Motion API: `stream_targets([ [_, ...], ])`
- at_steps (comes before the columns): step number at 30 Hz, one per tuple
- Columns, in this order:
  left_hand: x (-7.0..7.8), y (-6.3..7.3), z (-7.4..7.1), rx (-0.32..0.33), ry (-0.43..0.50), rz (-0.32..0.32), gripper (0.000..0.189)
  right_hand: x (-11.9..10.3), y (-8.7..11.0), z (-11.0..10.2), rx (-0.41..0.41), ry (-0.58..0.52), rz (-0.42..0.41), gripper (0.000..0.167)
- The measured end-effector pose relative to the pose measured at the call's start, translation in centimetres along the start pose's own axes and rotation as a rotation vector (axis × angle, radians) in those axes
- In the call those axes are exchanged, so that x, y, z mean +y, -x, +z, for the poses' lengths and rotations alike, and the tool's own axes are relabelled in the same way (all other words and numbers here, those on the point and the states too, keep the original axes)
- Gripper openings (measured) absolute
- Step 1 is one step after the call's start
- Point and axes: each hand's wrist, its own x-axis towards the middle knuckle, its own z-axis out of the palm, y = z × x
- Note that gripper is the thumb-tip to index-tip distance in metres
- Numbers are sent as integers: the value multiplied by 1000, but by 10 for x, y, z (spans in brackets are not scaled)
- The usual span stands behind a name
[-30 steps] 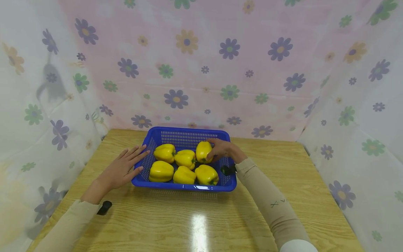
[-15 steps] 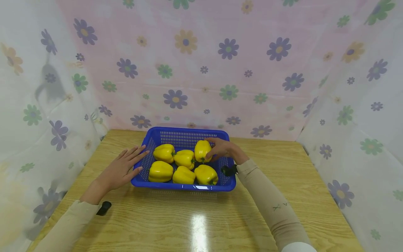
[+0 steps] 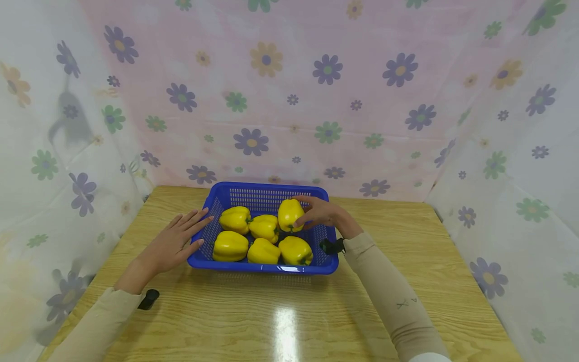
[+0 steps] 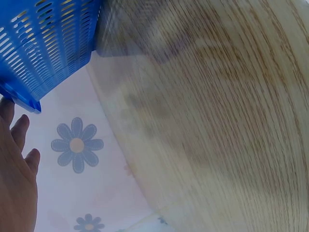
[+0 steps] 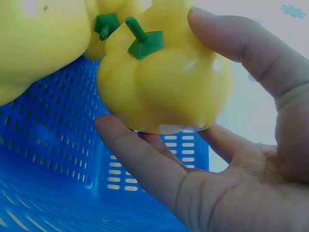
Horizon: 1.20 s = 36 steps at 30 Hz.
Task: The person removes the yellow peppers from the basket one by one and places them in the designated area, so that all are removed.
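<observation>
A blue plastic basket (image 3: 264,270) with slotted walls holds several yellow bell peppers. My right hand (image 3: 318,211) reaches in at the back right and grips one yellow bell pepper (image 3: 289,213) between thumb and fingers. In the right wrist view, that pepper (image 5: 164,87) shows its green stem; the thumb lies against one side and the fingers curve round the opposite side. My left hand (image 3: 174,245) lies with extended, spread fingers at the basket's left rim. The left wrist view shows its fingertips right at the blue rim (image 4: 19,99).
Other yellow peppers, one at front left (image 3: 230,246) and one at front right (image 3: 295,251), sit close to the held one. The basket stands on a wood-grain table (image 3: 217,317). A flower-patterned curtain (image 3: 289,120) encloses the table's back and sides.
My right hand has lifted the gripped pepper slightly, shifting it a little toward the basket's back. My left hand has stayed at the rim.
</observation>
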Motion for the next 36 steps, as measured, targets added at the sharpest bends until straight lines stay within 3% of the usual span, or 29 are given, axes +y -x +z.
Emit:
stream_targets([
  [10,-1,0,2,11,-3,10,60,1,7,0,-30,-62,-56,94],
  [25,-3,0,3,22,11,14,59,0,21,-1,-10,-151,-149,92],
  [36,-3,-1,3,30,6,24,60,2,34,-2,28,-132,-226,93],
])
